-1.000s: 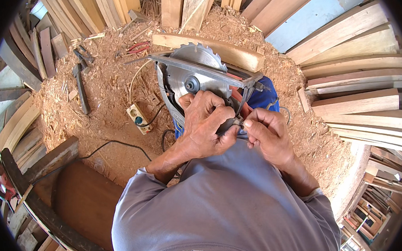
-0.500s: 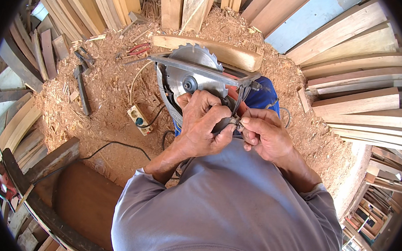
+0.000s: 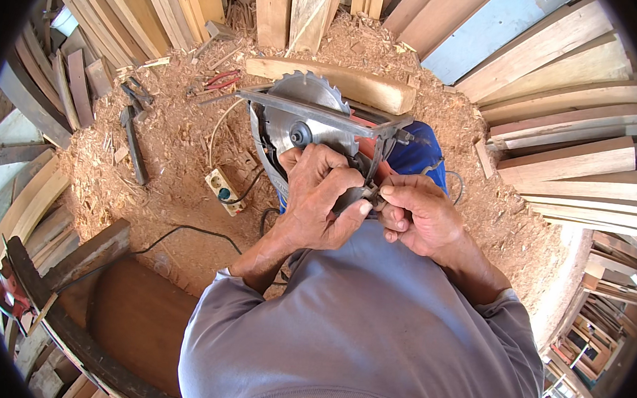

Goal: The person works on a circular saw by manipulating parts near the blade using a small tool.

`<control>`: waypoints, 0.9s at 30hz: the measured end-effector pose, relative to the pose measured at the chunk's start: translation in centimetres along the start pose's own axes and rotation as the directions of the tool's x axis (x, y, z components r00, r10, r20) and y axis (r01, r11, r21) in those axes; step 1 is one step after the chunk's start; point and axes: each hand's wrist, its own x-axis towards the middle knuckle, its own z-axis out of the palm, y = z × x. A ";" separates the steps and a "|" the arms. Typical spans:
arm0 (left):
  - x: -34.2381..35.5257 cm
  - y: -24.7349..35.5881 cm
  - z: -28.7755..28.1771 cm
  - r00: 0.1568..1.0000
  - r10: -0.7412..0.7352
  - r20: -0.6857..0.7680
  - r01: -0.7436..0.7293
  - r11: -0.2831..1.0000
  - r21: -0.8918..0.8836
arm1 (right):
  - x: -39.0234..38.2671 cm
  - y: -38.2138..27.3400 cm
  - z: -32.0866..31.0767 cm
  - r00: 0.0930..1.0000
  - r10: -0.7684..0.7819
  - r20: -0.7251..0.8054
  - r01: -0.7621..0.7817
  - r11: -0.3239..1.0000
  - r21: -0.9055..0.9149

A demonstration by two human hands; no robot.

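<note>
A circular saw (image 3: 316, 122) rests upside down in my lap, its toothed round blade facing up and its metal base plate running across it. My left hand (image 3: 314, 206) is closed over the saw's near side, just below the blade's centre bolt, with the thumb at a small metal fitting (image 3: 368, 192). From the right, my right hand (image 3: 421, 216) pinches at this same fitting with thumb and forefinger. What sits between those fingertips is too small and covered to name. Blue cloth (image 3: 416, 150) shows beneath the saw.
Sawdust covers the floor. A hammer (image 3: 133, 147), red-handled pliers (image 3: 223, 80) and a power strip (image 3: 224, 191) with a plugged-in cord lie to the left. Beyond the saw is a wooden block (image 3: 340, 82). Planks (image 3: 561, 166) stand around; a brown wooden panel (image 3: 140, 319) is at lower left.
My left thumb has shifted slightly, and my right fingertips have turned a little at the fitting. The whole view has moved very slightly; the saw stays in place.
</note>
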 end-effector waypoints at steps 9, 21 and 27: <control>0.4 0.4 0.5 0.998 -0.059 -0.032 0.061 0.996 0.066 | 0.2 0.3 0.1 0.999 -0.030 0.027 0.029 0.999 0.015; 0.4 0.2 0.9 0.997 -0.054 -0.058 0.057 0.998 0.042 | 0.1 0.0 0.5 1.000 -0.011 0.013 0.012 0.996 -0.084; 1.2 0.4 1.1 0.999 -0.035 -0.036 0.038 0.996 0.086 | -0.9 0.0 0.2 0.553 -0.687 0.471 0.486 -0.193 -0.852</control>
